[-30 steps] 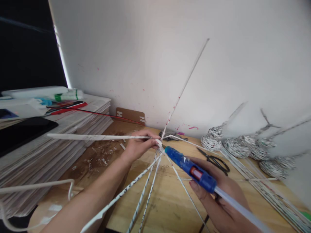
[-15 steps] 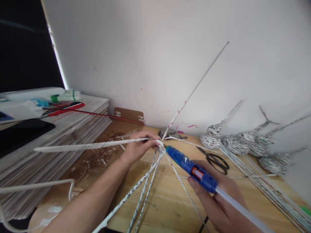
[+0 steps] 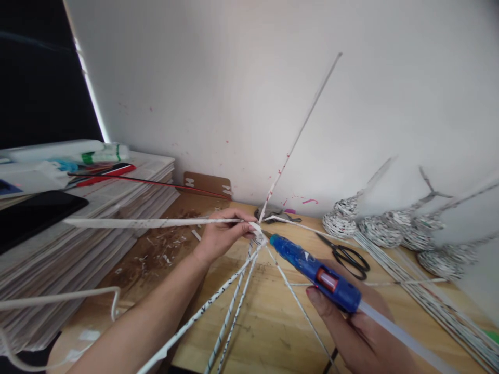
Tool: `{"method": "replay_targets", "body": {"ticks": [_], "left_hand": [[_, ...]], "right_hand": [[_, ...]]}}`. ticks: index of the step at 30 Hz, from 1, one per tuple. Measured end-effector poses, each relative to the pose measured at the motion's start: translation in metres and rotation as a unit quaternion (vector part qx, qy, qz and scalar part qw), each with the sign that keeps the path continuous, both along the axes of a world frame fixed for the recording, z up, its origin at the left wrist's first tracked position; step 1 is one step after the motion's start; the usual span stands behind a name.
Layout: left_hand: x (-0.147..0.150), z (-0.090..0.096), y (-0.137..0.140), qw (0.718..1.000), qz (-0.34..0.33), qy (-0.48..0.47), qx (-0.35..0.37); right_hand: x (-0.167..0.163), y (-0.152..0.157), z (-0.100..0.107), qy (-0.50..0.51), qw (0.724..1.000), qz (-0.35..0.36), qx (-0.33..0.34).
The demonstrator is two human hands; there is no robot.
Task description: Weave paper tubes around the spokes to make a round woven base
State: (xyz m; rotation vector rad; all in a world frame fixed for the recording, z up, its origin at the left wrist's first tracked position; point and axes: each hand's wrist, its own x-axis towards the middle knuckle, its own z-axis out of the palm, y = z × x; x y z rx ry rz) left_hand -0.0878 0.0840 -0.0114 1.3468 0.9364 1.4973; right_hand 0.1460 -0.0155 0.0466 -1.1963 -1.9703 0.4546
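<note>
Rolled paper sticks (image 3: 218,296) spread out from one joint above the wooden table, some toward me, one up toward the wall. My left hand (image 3: 224,234) pinches the joint between thumb and fingertips, with one paper stick running out to the left across it. A blue hot glue gun (image 3: 307,265), with a clear glue stick (image 3: 397,330) out of its back, is gripped in my right hand (image 3: 358,322). Its nozzle points at the joint from the right, very close to it; whether it touches is hard to tell.
Black scissors (image 3: 349,259) lie right of the joint. Several woven paper pieces (image 3: 339,218) stand along the wall, beside a bundle of paper sticks (image 3: 424,301). A stack of newspapers (image 3: 152,208) with a black phone (image 3: 42,215) is at the left. Brown cardboard (image 3: 156,259) carries paper scraps.
The glue gun has drawn back slightly to the right from the joint. The upright stick has swung left, and the stick on the left has tilted up a little.
</note>
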Motion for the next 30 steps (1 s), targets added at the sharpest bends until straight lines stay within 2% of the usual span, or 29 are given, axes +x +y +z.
{"method": "replay_targets", "body": {"ticks": [10,15,30], "left_hand": [[0.0011,-0.0006,-0.0002,1.000,-0.003,-0.001,-0.012],[0.0022,0.0012,-0.0009,1.000,-0.006,-0.010,-0.009],[0.0013,-0.0012,0.0008,0.999,-0.020,-0.025,-0.005]], "right_hand": [[-0.0012,0.0009,0.0011,0.007,1.000,0.005,0.005],[-0.0004,0.0013,0.0013,-0.003,1.000,0.014,-0.015],[-0.0011,0.0021,0.0032,-0.003,1.000,0.025,0.012]]}}
